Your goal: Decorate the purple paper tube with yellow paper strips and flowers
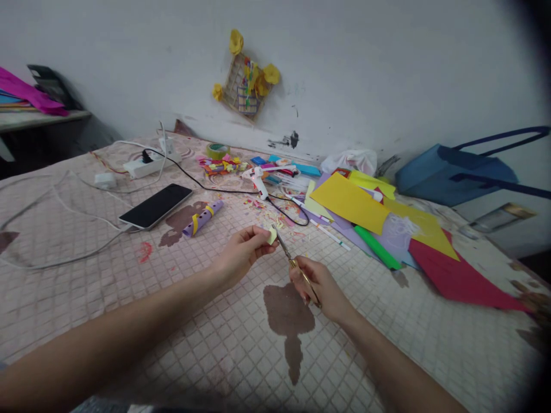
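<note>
My left hand (pixel 251 248) pinches a small pale yellow piece of paper (pixel 272 234) between thumb and fingers, above the middle of the table. My right hand (pixel 316 283) is closed around the gold handles of a pair of scissors (pixel 293 263). The scissors' blades point up and left, with their tips at the right edge of the paper. Whether the blades are parted is too small to tell. Small coloured paper scraps (pixel 282 218) lie just beyond both hands. Left of my left hand is a rolled purple paper tube (pixel 202 218) with a yellow strip around it.
A white glue gun (pixel 259 184) with a black cord lies behind the hands. To the left are a phone (pixel 156 206) and a power strip (pixel 148 164) with loose cables. Yellow paper sheets (pixel 348 202), a green marker (pixel 377 248) and red paper (pixel 460 275) spread right. A blue bag (pixel 451 175) stands far right.
</note>
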A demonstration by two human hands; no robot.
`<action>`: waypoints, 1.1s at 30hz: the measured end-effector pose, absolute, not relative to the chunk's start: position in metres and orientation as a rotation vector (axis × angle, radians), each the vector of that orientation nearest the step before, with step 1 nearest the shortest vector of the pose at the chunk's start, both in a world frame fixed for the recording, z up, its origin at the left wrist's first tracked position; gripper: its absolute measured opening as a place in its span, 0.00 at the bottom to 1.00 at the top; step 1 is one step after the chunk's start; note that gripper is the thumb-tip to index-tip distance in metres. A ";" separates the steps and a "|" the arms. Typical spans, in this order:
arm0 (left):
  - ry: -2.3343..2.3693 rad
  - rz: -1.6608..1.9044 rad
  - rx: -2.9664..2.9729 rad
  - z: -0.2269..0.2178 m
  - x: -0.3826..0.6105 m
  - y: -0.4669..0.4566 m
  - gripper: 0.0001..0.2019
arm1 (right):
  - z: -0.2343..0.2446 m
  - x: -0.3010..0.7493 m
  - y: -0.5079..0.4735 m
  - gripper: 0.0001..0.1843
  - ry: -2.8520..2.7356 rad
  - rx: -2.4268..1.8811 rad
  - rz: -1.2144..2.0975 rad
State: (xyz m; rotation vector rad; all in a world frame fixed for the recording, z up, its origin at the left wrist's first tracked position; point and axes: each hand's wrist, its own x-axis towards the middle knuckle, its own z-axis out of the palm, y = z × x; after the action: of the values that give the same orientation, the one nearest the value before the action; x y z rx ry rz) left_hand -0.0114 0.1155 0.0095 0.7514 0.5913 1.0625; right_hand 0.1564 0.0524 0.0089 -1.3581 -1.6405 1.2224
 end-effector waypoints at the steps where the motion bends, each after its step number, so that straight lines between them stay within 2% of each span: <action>1: 0.588 1.061 0.755 0.009 -0.012 0.116 0.06 | 0.009 0.156 0.052 0.19 -1.643 -1.363 1.217; 33: 0.594 1.044 0.765 0.007 -0.012 0.116 0.07 | 0.008 0.158 0.054 0.18 -1.732 -1.444 1.093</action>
State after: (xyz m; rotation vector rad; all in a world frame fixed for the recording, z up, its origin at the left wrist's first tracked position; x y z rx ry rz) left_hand -0.0123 0.1162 0.0072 0.7653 0.5935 1.0442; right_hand 0.1583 0.0537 0.0075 -1.4443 -1.7322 1.0930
